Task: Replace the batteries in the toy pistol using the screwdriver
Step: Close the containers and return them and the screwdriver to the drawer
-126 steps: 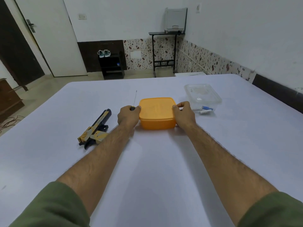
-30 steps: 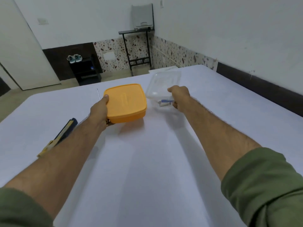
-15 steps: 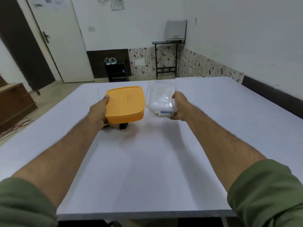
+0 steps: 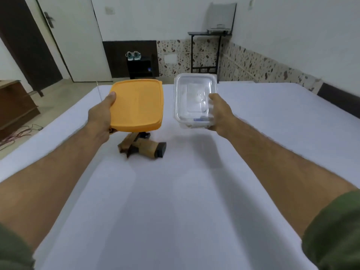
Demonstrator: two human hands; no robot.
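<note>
The toy pistol (image 4: 143,148) lies on the white bench (image 4: 175,201), tan and black, with its grip end pointing right. Only its rear part shows; the barrel end is hidden under the orange box (image 4: 136,105), which is held in the air just above and beyond the pistol.

The left hand (image 4: 100,118) grips the orange box by its left edge, thumb on top of the lid and the other fingers curled out of sight beneath. A thin metal shaft, the screwdriver (image 4: 99,93), sticks up just left of that hand's thumb; its handle is hidden, and whether the same hand holds it cannot be told.

To the right of the pistol and also lifted off the bench, a clear plastic container (image 4: 194,98) is gripped by the right hand (image 4: 219,114) at its near right corner, thumb over the rim and fingers under it. At the container's near wall sits something small with a blue band, blurred through the plastic; it may be the batteries (image 4: 200,119), but this is hard to make out.

Both forearms reach in from the bottom corners, with green sleeves (image 4: 335,230) cut off by the frame edges.
</note>
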